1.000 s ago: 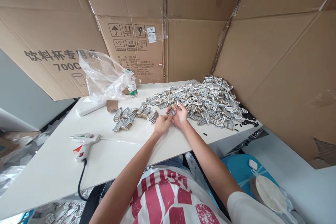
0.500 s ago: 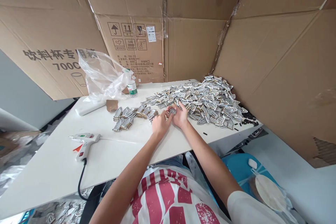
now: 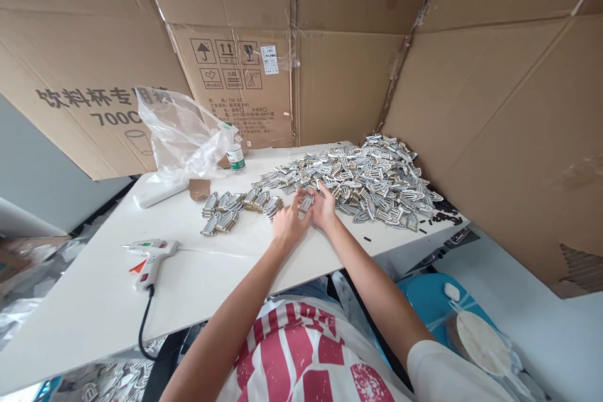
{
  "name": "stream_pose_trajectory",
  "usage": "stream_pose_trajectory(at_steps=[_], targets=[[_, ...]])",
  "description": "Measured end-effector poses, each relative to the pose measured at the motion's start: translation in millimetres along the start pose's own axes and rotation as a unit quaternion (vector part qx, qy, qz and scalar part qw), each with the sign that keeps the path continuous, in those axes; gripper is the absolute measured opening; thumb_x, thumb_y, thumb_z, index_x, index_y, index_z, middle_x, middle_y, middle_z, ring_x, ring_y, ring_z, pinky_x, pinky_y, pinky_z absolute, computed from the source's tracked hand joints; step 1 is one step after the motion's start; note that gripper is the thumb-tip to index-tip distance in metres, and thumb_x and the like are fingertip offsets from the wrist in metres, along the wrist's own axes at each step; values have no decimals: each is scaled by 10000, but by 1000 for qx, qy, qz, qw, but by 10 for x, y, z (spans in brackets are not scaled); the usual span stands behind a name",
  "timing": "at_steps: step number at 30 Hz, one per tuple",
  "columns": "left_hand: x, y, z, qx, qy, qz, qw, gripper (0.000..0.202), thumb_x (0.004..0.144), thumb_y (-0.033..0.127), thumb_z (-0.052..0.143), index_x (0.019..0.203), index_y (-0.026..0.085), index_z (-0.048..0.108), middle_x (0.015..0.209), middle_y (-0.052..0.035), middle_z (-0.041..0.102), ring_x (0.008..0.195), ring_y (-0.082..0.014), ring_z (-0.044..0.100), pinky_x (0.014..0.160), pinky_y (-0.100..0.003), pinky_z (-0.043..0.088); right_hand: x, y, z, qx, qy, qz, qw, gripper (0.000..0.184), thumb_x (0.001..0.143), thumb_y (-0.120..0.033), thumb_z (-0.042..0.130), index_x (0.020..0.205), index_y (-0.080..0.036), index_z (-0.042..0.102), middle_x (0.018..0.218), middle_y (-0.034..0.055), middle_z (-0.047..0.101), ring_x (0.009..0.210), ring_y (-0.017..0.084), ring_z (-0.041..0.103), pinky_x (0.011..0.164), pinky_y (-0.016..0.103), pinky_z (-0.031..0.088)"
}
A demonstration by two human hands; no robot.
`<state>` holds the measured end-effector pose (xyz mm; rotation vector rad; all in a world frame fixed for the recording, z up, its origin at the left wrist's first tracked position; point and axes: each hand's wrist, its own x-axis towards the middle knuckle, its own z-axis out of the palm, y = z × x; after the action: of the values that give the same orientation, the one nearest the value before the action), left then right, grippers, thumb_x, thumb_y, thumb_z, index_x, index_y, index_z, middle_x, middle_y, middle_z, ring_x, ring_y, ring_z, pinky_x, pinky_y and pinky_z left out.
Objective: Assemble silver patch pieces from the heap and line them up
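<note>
Between my two hands is a small grey flat piece with slots (image 3: 306, 203), rounded at one end like those in the heap. My left hand (image 3: 289, 221) grips its near left side, fingers curled around it. From the right, my right hand (image 3: 323, 208) holds the same piece, its fingers bent and partly hidden. Just behind my hands rises a large heap of such grey and white slotted pieces (image 3: 377, 179). Left of my left hand lie several short stacks of the pieces (image 3: 226, 204) in rows, the nearest one (image 3: 273, 207) close to my knuckles.
A white glue gun (image 3: 153, 257) with a black cord lies at the left. Behind it are a crumpled clear plastic bag (image 3: 181, 138), a bottle with a green label (image 3: 236, 158) and a brown cardboard scrap (image 3: 199, 189). Small black strips (image 3: 447, 217) lie at the right. Cardboard walls (image 3: 343, 88) enclose the back.
The grey piece now shows more of its flat slotted face between my hands. My left fingers have shifted slightly on it; the stacks and heap look the same.
</note>
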<state>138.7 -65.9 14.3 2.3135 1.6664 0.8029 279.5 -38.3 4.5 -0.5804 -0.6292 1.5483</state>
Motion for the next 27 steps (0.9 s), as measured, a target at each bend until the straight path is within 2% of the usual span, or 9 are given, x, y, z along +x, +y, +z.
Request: stream_pose_trajectory(at_steps=[7, 11, 14, 17, 18, 20, 23, 25, 27], targets=[[-6, 40, -81, 27, -15, -48, 998, 398, 1000, 540, 633, 1258, 241, 687, 1059, -111, 824, 950, -315, 772, 828, -357, 509, 6, 35, 52, -50, -46, 13, 998, 443, 906, -644, 625, 688, -279, 500, 892, 121, 793, 903, 335, 742, 763, 485, 621], [5, 39, -86, 43, -31, -71, 996, 397, 959, 543, 665, 1189, 224, 724, 1047, -122, 825, 985, -335, 773, 833, -369, 523, 49, 85, 33, -65, -52, 24, 996, 459, 897, -653, 643, 672, -274, 515, 907, 116, 809, 918, 338, 758, 792, 485, 624], [7, 30, -68, 52, -41, -71, 995, 451, 915, 560, 707, 1215, 224, 736, 1050, -127, 822, 1003, -339, 774, 839, -368, 529, 118, 137, -4, -95, -16, -7, 995, 467, 894, -668, 659, 682, -273, 526, 867, 101, 801, 880, 318, 762, 821, 470, 618], [-2, 28, -50, 74, -52, -63, 994, 443, 902, 538, 708, 1190, 204, 749, 1033, -144, 814, 1007, -346, 774, 833, -371, 535, 184, 167, -58, -166, 75, -121, 976, 425, 906, -644, 660, 734, -274, 543, 815, 68, 777, 800, 275, 738, 838, 435, 599], [-6, 30, -48, 83, -57, -61, 993, 431, 905, 528, 698, 1174, 195, 753, 1024, -151, 811, 1004, -350, 774, 829, -373, 537, 196, 168, -79, -208, 111, -170, 957, 406, 917, -631, 652, 756, -274, 546, 804, 57, 765, 784, 262, 721, 829, 420, 589], [-12, 38, -49, 103, -67, -59, 991, 413, 913, 513, 673, 1150, 183, 751, 1016, -163, 805, 998, -353, 775, 822, -376, 539, 199, 155, -122, -314, 178, -262, 895, 366, 945, -600, 630, 800, -276, 539, 792, 39, 732, 769, 247, 681, 804, 395, 563], [-24, 58, -63, 129, -79, -57, 987, 400, 933, 496, 639, 1154, 175, 731, 1035, -175, 798, 1007, -351, 774, 822, -376, 539, 159, 108, -173, -475, 257, -363, 759, 262, 990, -487, 581, 852, -276, 514, 840, 42, 681, 833, 251, 622, 852, 399, 520], [-37, 74, -73, 137, -82, -54, 986, 397, 948, 479, 625, 1193, 179, 711, 1066, -180, 796, 1020, -350, 771, 829, -379, 536, 120, 67, -190, -556, 298, -392, 670, 134, 982, -356, 558, 886, -266, 529, 928, 78, 672, 962, 281, 592, 950, 441, 480], [-53, 89, -79, 128, -75, -44, 988, 424, 958, 481, 627, 1253, 182, 682, 1096, -186, 794, 1018, -359, 768, 834, -392, 532, 85, 27, -200, -614, 325, -379, 611, 47, 939, -223, 538, 942, -244, 580, 1050, 130, 670, 1128, 326, 545, 1043, 499, 416]])
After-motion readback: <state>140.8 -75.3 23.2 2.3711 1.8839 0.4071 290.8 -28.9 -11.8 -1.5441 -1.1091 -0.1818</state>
